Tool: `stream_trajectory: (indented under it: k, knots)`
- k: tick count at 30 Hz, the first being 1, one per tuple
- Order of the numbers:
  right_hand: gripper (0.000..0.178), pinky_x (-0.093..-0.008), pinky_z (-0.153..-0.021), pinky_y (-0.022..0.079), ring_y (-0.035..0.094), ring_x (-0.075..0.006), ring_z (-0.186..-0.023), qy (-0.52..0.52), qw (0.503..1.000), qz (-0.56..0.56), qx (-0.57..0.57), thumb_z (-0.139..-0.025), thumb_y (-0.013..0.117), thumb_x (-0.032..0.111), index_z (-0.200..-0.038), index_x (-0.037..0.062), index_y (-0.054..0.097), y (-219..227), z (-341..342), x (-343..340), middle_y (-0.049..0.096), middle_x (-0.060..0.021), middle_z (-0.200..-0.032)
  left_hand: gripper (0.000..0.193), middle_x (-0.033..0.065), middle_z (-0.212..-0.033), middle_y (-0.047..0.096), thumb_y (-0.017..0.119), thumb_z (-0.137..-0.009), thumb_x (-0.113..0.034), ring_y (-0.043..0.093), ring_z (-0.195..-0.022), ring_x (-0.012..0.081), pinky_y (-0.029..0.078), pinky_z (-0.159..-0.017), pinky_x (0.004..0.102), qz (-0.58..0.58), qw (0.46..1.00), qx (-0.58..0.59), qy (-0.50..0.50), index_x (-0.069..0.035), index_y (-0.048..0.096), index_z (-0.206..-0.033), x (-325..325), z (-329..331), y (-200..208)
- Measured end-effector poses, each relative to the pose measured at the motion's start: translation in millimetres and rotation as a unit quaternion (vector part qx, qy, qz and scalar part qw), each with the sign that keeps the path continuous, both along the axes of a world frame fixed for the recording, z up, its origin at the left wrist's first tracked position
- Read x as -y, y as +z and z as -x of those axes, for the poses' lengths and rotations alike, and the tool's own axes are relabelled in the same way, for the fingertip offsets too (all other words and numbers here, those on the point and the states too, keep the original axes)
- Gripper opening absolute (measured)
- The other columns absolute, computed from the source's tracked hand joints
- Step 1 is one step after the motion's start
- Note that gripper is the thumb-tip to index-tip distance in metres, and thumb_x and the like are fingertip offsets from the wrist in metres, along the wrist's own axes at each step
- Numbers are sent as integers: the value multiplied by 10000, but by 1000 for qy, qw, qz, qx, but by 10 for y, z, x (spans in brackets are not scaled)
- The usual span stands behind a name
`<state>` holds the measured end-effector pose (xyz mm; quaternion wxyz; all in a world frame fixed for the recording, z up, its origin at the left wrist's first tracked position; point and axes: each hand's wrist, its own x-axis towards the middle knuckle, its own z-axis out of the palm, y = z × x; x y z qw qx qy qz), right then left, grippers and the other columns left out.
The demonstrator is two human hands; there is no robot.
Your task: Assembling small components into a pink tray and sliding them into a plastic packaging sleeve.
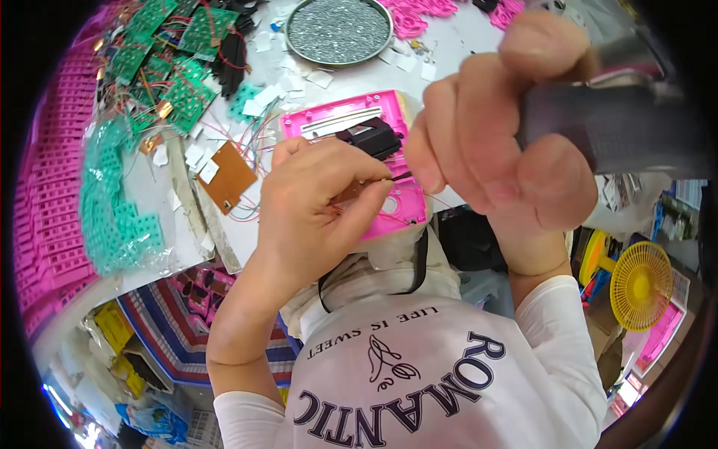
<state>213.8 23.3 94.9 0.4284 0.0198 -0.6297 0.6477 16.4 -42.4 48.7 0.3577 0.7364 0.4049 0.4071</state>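
Note:
My right hand (486,142) is wrapped around a dark, thick-bodied electric screwdriver (621,127), raised close to the camera and partly blurred. A thin dark tip (402,177) shows between my two hands. Thumb and fingers of my left hand (314,194) are pinched together at that tip; anything small between them is too hidden to name. Below both hands lies a pink plastic casing (410,224), open side up. It contains a black box-shaped part (372,138), and thin wires run out to its left.
A round metal tray (290,37) of small screws stands at the back. Green circuit boards (187,93) with wires are heaped at the left, near bagged teal pieces (112,202) and a brown board (228,177). Pink parts (60,172) stack far left; a yellow fan (641,286) is right.

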Motion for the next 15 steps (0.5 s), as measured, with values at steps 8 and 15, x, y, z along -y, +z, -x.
stream_trajectory:
  k: [8,15]
  knots:
    - [431,-304,-689,501,476,-72,-623,-13,1000,17,10,-1030,599,276,-1426,174,462,11,-113,-37,507,72,-691,116,-21,-683,616,773,-786,-52,536,-575,142,347,-712,319,-44,998,-14,30,-100,669,-802,-50,-11,-99]
    - [418,-295,-677,502,475,-82,-624,-132,990,31,31,-1020,621,277,-1399,182,473,65,129,150,506,72,-664,139,-8,-662,605,766,-774,-56,568,-610,171,341,-751,353,-79,994,-41,70,-119,643,-785,-38,22,-152]
